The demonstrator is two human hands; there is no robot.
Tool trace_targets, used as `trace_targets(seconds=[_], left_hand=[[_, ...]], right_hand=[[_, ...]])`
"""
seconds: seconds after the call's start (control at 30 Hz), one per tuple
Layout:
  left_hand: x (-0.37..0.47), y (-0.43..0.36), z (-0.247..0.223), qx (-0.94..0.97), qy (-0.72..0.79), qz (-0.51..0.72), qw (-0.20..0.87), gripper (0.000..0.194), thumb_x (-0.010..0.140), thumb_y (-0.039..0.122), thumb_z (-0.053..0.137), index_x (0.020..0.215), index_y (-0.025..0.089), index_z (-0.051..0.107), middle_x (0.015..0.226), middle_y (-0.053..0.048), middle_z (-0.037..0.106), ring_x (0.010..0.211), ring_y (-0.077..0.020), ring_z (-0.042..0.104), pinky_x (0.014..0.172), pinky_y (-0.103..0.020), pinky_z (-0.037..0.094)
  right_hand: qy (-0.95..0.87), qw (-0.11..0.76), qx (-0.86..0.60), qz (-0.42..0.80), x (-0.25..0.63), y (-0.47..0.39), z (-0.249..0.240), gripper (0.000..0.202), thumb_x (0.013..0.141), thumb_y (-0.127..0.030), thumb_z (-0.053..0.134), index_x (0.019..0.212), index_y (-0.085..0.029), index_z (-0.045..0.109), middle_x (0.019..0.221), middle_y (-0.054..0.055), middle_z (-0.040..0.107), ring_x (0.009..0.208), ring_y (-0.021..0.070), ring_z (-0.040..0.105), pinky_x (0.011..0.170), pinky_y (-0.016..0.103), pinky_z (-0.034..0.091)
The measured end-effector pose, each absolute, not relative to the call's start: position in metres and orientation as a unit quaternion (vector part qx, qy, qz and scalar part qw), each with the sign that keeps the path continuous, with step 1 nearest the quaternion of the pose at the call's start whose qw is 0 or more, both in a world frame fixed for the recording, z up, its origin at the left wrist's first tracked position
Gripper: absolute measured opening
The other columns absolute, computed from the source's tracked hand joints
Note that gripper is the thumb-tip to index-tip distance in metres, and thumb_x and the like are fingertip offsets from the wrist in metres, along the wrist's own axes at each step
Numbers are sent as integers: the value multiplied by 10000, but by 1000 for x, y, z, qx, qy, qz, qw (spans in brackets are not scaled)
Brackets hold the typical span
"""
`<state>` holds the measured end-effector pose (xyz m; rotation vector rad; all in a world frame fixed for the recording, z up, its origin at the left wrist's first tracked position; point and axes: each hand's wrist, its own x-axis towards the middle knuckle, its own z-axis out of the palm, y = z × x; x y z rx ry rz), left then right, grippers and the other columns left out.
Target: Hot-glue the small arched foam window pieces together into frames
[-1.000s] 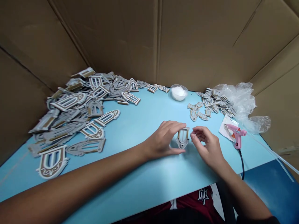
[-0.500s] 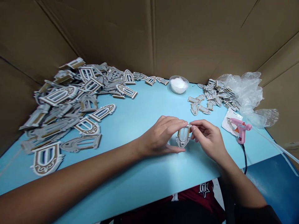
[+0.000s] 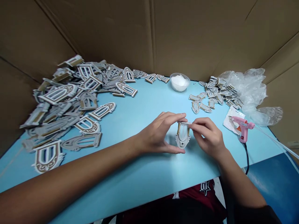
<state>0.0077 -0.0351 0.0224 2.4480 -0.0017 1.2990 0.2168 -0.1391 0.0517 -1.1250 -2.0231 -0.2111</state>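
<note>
Between my hands is a small arched window frame [image 3: 182,133], grey-white with gold-brown edges, its pointed end toward me. My left hand [image 3: 161,133] grips it lengthwise, the index finger at its flat far end and the thumb under the pointed end. The fingers of my right hand [image 3: 207,135] are pinched together at the frame's upper right edge; whether something tiny is between them is hidden. To the right, a pink hot glue gun [image 3: 243,126] lies partly on a white packet [image 3: 231,116].
Larger arched window frames [image 3: 58,95] are heaped at the left. Smaller frames [image 3: 219,90] lie at the back right beside crumpled clear plastic bags [image 3: 253,90]. A clear bowl [image 3: 179,82] with white stuff stands at the back. Cardboard walls [image 3: 198,37] surround the blue table [image 3: 140,115].
The small frame now shows more of its face and sits more upright between my left thumb and index finger. My right fingers have shifted slightly along its upper right edge.
</note>
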Motion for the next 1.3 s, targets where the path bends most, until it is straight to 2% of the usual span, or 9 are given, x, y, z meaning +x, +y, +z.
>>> trace_targets(seconds=[0.1, 0.2, 0.37, 0.57, 0.73, 0.87, 0.97, 1.1, 1.3], left_hand=[[8, -35, 24, 866, -13, 460, 197, 1029, 807, 570, 844, 1577, 183, 280, 1222, -182, 698, 1086, -279, 690, 941, -429, 535], [7, -34, 24, 864, -13, 462, 202, 1018, 801, 562, 852, 1568, 190, 295, 1216, -180, 697, 1081, -280, 689, 934, -431, 541], [7, -35, 24, 863, -18, 462, 206, 1020, 793, 560, 859, 1565, 193, 303, 1215, -178, 698, 1083, -282, 692, 940, -439, 548], [7, -37, 25, 863, -32, 461, 202, 1027, 778, 553, 873, 1552, 171, 317, 1215, -186, 699, 1091, -284, 694, 943, -433, 554], [5, -38, 25, 872, -32, 450, 193, 1006, 777, 517, 887, 1544, 191, 322, 1236, -182, 693, 1106, -288, 695, 940, -438, 560], [5, -36, 24, 870, -29, 452, 194, 1007, 776, 510, 889, 1537, 171, 324, 1234, -195, 692, 1098, -288, 692, 944, -441, 557], [5, -36, 24, 871, -28, 449, 198, 1010, 783, 518, 881, 1548, 182, 313, 1235, -187, 697, 1095, -280, 691, 943, -437, 558], [5, -35, 25, 870, -28, 452, 194, 1001, 792, 526, 873, 1554, 191, 317, 1214, -179, 707, 1079, -273, 693, 944, -438, 558], [7, -35, 25, 865, -29, 462, 191, 977, 797, 517, 871, 1546, 181, 341, 1192, -182, 712, 1064, -275, 699, 932, -437, 571]], right_hand=[[-809, 375, -436, -120, 218, -139, 49, 360, 913, 50, 543, 1098, -235, 661, 976, 61, 655, 802, 152, 648, 640, 289, 575], [-802, 388, -434, -136, 218, -138, 49, 315, 905, 48, 574, 1050, -226, 631, 955, 55, 661, 812, 151, 663, 657, 280, 586], [-796, 402, -424, -157, 217, -137, 49, 335, 907, 38, 593, 1126, -214, 616, 955, 64, 675, 820, 155, 676, 684, 285, 601], [-809, 378, -421, -160, 217, -139, 46, 360, 896, 54, 555, 1107, -230, 624, 962, 61, 684, 817, 152, 670, 683, 283, 598], [-814, 350, -433, -164, 219, -138, 45, 242, 910, 7, 579, 991, -219, 609, 903, 58, 672, 782, 158, 647, 658, 285, 573], [-781, 401, -462, -129, 223, -135, 47, 225, 907, 4, 600, 937, -219, 583, 839, 27, 642, 739, 142, 620, 611, 259, 534], [-779, 430, -448, -86, 225, -134, 49, 237, 904, 9, 606, 981, -215, 598, 866, 29, 639, 760, 137, 622, 593, 243, 517], [-810, 403, -419, -78, 224, -135, 47, 279, 918, -3, 585, 1082, -223, 632, 952, 54, 639, 820, 153, 639, 639, 268, 550], [-812, 386, -429, -87, 220, -135, 42, 319, 921, 4, 538, 1118, -224, 641, 955, 55, 634, 802, 157, 630, 638, 277, 553]])
